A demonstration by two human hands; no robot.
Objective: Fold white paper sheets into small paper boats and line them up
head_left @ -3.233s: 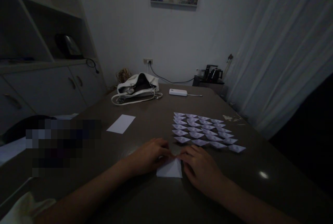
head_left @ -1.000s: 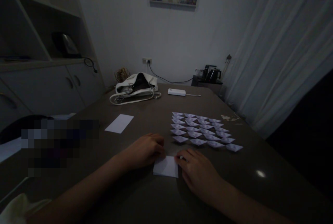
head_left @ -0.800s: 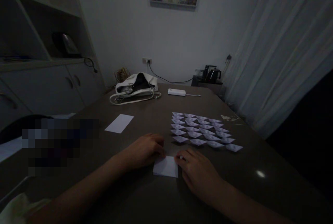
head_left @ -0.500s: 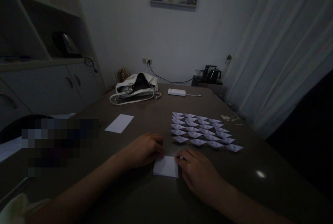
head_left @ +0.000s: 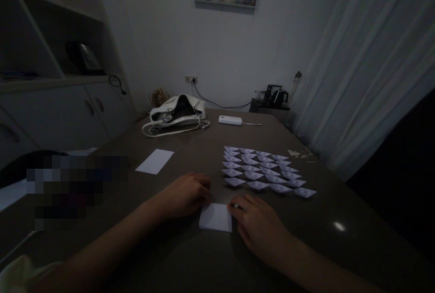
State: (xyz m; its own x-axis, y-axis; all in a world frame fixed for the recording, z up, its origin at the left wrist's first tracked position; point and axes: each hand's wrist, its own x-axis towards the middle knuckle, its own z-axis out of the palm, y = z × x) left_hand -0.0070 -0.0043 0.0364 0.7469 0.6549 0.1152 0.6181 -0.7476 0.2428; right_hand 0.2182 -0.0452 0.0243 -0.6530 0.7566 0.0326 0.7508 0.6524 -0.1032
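A folded white sheet of paper lies on the dark table in front of me. My left hand pinches its far left corner with curled fingers. At its far right corner, the fingers of my right hand close on the edge, and a small white bit shows between them. Beyond my right hand stand several white paper boats in close rows. A flat white sheet rests past my left hand.
Farther back on the table are a white handbag and a white power bank with a short cable. A blurred-out patch covers things at the left. Cabinets line the left wall, and a curtain hangs at the right.
Both hands keep hold of the folded paper with almost no movement. The whole view has shifted very slightly.
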